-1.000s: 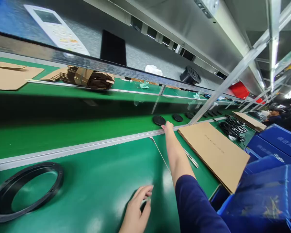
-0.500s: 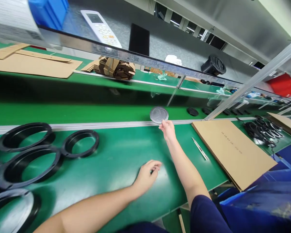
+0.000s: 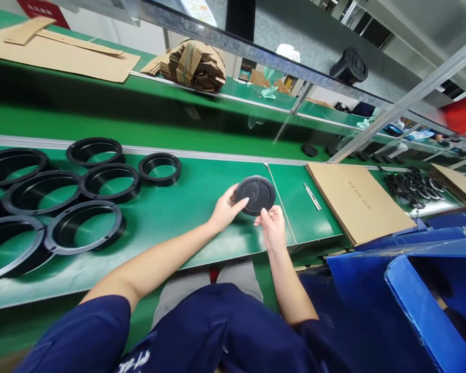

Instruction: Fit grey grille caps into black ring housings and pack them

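Holding the disc (image 3: pixel 259 190) left of the card (image 3: pixel 357 202), the left hand (image 3: pixel 224 210) clasps its side, thumb on its face, while the right hand (image 3: pixel 274 228) pinches its near rim; light, even pressure from both should keep it steady without slipping.

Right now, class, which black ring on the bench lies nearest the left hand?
The rightmost ring: no other ring lies between it and the left hand, and all the others sit farther left.

Head view, forward-down over green workbench (image 3: pixel 194 204)
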{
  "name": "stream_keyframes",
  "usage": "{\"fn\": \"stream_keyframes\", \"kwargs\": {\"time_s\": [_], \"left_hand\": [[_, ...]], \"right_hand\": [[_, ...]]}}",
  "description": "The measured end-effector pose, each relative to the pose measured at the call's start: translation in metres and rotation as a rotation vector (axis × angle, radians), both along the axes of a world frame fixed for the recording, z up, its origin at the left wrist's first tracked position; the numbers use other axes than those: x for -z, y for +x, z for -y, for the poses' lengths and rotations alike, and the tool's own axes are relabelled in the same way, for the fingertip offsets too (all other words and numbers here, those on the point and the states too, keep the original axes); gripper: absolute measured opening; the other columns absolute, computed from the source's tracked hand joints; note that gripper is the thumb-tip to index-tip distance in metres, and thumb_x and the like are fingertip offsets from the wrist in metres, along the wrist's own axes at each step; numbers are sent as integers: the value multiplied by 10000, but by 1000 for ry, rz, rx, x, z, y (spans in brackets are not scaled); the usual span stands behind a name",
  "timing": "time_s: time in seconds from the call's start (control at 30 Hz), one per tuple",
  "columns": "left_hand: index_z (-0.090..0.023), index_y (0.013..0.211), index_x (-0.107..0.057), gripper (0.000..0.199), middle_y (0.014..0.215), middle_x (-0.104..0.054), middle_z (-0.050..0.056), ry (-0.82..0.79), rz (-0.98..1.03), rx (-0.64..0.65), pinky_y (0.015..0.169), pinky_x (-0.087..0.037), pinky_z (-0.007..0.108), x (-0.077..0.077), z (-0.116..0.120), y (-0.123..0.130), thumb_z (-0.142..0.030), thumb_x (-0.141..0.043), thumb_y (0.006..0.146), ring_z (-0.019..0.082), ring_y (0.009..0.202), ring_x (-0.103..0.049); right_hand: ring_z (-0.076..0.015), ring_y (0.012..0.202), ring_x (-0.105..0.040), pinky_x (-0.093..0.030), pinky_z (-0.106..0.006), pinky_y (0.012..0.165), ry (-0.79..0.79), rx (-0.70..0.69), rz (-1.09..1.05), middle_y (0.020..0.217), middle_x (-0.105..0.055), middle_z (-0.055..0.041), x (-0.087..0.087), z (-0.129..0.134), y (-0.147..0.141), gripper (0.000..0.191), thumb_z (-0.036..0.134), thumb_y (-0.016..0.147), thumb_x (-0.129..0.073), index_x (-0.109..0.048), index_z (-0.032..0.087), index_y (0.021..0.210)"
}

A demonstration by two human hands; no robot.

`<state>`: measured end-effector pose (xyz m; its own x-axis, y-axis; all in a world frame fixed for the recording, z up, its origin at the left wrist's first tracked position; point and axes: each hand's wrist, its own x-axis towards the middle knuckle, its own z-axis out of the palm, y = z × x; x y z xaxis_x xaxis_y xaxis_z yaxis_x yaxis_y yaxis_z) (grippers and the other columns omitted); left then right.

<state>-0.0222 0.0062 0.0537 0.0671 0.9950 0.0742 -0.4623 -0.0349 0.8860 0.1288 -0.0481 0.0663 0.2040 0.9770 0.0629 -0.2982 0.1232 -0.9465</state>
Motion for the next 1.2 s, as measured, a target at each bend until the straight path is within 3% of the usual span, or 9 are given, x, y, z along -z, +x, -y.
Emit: {"fn": "stream_keyframes", "kwargs": {"time_s": [0.17,0.33,0.43,0.53,0.7,0.8,0.9,1.07,1.2], "left_hand": [[-166,1173,-746,543,1324,-692,107,-6,41,-73,1141,-418,442,-5,10,-21,-617,-657,884,315,1306,-563],[-310,1484,-520,812,1519,-542,75,-67,270,329,1148,-412,492,-11,15,-38,-639,-767,784,341,1404,-483],[-439,1556,-351,1049,1589,-455,35,-70,315,463,1146,-416,525,-11,20,-42,-384,-900,664,338,1386,-510],[-425,1573,-310,1098,1531,-520,50,-107,332,454,1160,-401,566,-10,22,-44,-258,-877,647,329,1328,-570],[-272,1521,-435,854,1403,-632,110,-245,443,440,1114,-431,645,-13,15,-50,-639,-713,802,368,1290,-596],[-266,1482,-490,823,1432,-614,105,-243,457,416,1091,-469,603,-18,11,-53,-792,-556,853,366,1326,-571],[-316,1501,-470,861,1484,-569,92,-258,456,466,1032,-503,627,-22,12,-52,-880,-426,851,383,1310,-580],[-321,1529,-433,882,1452,-585,109,-310,438,479,1011,-513,626,-19,15,-47,-879,-437,846,383,1272,-603],[-336,1544,-412,885,1408,-613,113,-305,409,508,1000,-517,633,-16,14,-45,-881,-431,846,384,1245,-620]], "right_hand": [[-81,582,-609,-556,-171,549,-90,-70,-113,722,-591,64,11,19,-23,500,471,752,-902,-500,210,898],[-86,617,-645,-567,-139,545,-220,-87,-353,710,-613,55,8,19,-41,473,362,696,-949,-529,202,842],[-72,638,-658,-563,-100,555,-337,-131,-504,789,-684,9,6,19,-55,355,259,742,-915,-583,181,837],[-84,688,-682,-579,-109,590,-388,-280,-552,941,-735,-50,3,29,-72,263,252,808,-866,-640,168,911],[-159,619,-672,-564,-227,492,-230,-688,-146,849,-722,-73,-20,42,-71,418,572,954,-666,-686,160,1024],[-226,937,-682,-617,-380,806,242,-279,427,1055,-694,-96,-38,21,-45,338,497,1034,-553,-746,225,1086],[-303,1305,-467,-380,-548,1163,542,56,927,1334,-568,-87,-36,-13,-22,306,452,1045,-531,-773,300,1154],[-299,1356,-362,-331,-536,1188,550,6,1105,1404,-503,-69,-6,-41,-14,403,472,1089,-407,-756,313,1210],[-289,1376,-373,-333,-517,1194,496,-39,1026,1396,-522,-69,-1,-39,-16,531,559,1096,-335,-788,284,1089]]}}
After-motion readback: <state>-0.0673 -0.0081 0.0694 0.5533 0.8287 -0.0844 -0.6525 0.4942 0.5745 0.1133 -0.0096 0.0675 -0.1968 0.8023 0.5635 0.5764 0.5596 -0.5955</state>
